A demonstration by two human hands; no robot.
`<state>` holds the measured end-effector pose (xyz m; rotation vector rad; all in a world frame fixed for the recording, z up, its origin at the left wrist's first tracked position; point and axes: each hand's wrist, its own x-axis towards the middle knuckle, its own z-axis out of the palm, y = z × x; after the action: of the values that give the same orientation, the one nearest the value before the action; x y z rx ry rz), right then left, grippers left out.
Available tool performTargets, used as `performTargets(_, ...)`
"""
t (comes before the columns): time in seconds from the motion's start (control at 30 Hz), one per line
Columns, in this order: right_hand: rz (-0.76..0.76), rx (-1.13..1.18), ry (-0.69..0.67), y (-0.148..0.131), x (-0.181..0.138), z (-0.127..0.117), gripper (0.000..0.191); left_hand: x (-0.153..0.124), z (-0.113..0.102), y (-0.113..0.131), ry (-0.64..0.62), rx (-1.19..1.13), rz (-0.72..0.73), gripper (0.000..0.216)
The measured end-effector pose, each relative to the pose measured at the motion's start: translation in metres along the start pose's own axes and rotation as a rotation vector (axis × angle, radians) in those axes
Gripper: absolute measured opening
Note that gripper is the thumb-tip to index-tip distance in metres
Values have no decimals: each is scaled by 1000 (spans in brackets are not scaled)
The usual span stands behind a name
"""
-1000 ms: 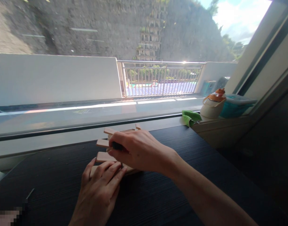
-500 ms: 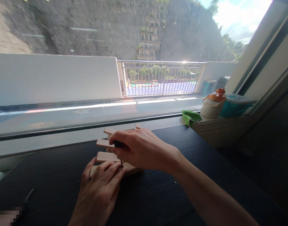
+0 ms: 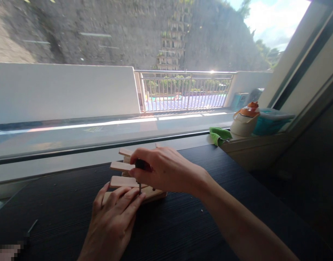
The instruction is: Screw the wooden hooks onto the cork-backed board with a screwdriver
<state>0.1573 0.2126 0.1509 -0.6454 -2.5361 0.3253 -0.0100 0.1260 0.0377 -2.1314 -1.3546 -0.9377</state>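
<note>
In my right hand [image 3: 166, 168] is a screwdriver [image 3: 140, 165], its dark handle gripped between curled fingers. The thin metal shaft points down, nearly upright, with its tip at the front part of a wooden slatted piece [image 3: 124, 182]. Several pale slats stick out to the left from this piece, and part of it is covered by my hands. My left hand [image 3: 116, 214] grips the piece's near left corner, the fingers laid over the front slat. The left fingertips lie right beside the screwdriver tip, so the screw under it cannot be made out.
The wooden piece lies on a dark table [image 3: 65, 210] against a window ledge. On the ledge are a green cloth [image 3: 220, 135], a cream pot with an orange top [image 3: 244, 119] and a teal bin [image 3: 272, 121]. A thin metal rod [image 3: 32, 226] shows beside a blurred-out patch at lower left.
My right hand has shifted slightly to the right, and the screwdriver handle shows more upright with more of it in view. My left hand stays on the wooden piece.
</note>
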Motion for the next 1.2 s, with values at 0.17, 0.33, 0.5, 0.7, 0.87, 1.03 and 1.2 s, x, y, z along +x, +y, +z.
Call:
performTargets(0.17, -39, 56, -34, -4, 1, 3, 20, -1, 0, -2, -32, -2, -17, 35)
performTargets(0.33, 55, 11, 5, 0, 7, 9, 29, 0, -2, -2, -67, -23, -44, 37)
performTargets(0.5, 98, -53, 36, 0, 5, 8, 35, 1, -4, -2, -87, -7, -17, 36)
performTargets(0.7, -31, -37, -15, -4, -1, 2, 23, 1, -3, -2, -57, -15, -18, 35)
performTargets(0.87, -21, -99, -6, -1, 4, 8, 26, 0, -1, 0, -48, -45, -61, 38)
performTargets(1.03, 137, -132, 42, 1, 8, 16, 29, 0, -2, 0, -68, -48, -82, 40)
performTargets(1.2, 32, -45, -27, -2, 2, 9, 25, 2, -2, 0, -51, -40, -69, 41)
